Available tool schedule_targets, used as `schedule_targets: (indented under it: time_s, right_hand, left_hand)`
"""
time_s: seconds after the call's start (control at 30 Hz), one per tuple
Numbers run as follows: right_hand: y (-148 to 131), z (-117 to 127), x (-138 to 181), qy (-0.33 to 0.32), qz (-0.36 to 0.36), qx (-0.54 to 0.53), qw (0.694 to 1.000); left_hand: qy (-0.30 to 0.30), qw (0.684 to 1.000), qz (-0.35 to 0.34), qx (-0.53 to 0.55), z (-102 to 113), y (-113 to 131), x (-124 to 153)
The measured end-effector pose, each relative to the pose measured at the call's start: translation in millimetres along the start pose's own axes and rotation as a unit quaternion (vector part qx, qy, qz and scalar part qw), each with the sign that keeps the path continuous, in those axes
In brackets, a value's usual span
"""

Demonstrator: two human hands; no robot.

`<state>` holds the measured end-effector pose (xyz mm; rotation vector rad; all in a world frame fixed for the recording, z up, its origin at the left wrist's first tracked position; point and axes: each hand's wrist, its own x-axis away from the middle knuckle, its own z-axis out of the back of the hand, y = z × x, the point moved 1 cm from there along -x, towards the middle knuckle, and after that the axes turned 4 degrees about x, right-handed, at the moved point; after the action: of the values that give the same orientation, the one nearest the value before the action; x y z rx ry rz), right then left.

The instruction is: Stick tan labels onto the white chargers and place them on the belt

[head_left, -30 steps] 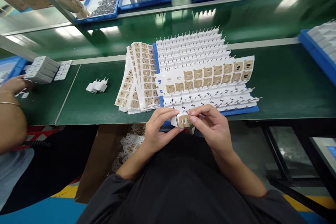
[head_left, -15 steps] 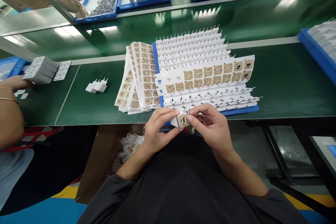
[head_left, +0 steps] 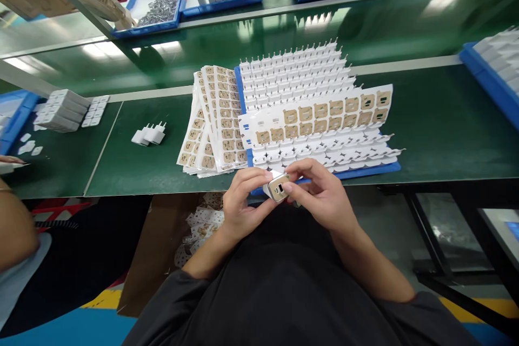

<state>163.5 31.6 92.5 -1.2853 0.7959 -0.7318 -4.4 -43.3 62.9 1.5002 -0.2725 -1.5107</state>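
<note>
In left hand (head_left: 242,200), gripped between bent fingers and thumb: white plug (head_left: 266,190), at the bench's (head_left: 438,119) near edge. In right hand (head_left: 324,199), nearly closed: same plug's opposite edge, thumb on tan sticker (head_left: 277,184). Beyond: sticker sheet (head_left: 320,113) across blue tray (head_left: 375,171).

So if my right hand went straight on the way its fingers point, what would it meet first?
Your right hand would first meet the small white plastic charger block with the tan face, which it seems to touch; just beyond is your left hand, though depth is unclear.
</note>
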Motion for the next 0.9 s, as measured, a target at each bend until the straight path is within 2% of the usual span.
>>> schedule_targets:
  time_s: [0.1,0.33,0.47,0.77,0.9]
  right_hand:
    - [6,-6,1,-0.061,-0.043,-0.093,0.993]
    - [7,-28,2,0.030,-0.038,-0.153,0.987]
    - [7,-30,0,0.017,-0.048,-0.213,0.976]
    - [6,-31,0,0.040,-0.033,-0.181,0.982]
    - [9,-31,0,0.035,-0.022,-0.174,0.984]
  left_hand:
    - [0.026,0.999,0.018,0.035,-3,-4,4]
    - [0.039,0.996,-0.072,-0.043,-7,-2,-2]
    - [0.053,0.990,-0.101,-0.079,-7,2,-4]
    - [0.049,0.977,-0.166,-0.123,-7,1,-4]
    - [0.053,0.978,-0.165,-0.114,-7,1,-3]
